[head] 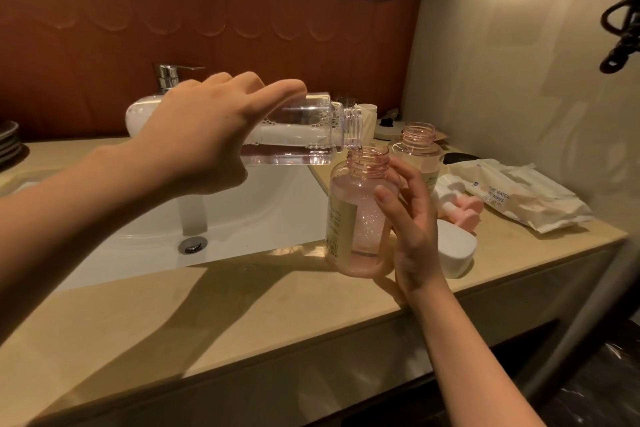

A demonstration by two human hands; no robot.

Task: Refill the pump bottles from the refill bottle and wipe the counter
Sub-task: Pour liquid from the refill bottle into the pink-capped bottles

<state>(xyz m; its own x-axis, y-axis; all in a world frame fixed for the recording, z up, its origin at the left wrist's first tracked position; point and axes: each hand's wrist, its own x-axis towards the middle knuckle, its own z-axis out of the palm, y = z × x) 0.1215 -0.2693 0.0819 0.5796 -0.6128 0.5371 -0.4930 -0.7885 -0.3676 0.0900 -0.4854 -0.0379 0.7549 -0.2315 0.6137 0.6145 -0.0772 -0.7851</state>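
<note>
My left hand (197,139) grips a clear refill bottle (304,130), tipped on its side with its threaded mouth over the open neck of a pink pump bottle (353,215). A thin stream of liquid runs into the pink bottle, which stands on the beige counter (242,315) with liquid low in it. My right hand (408,225) holds this pink bottle from its right side, fingers curled around it. A second open pink bottle (417,146) stands just behind. Pink and white pump heads (457,208) lie on the counter to the right.
A white sink (221,218) with a chrome tap (169,76) lies left of the bottles. A pack of wet wipes (516,198) lies at the right, a white oval item (453,250) beside my right hand. Stacked plates (8,142) sit far left.
</note>
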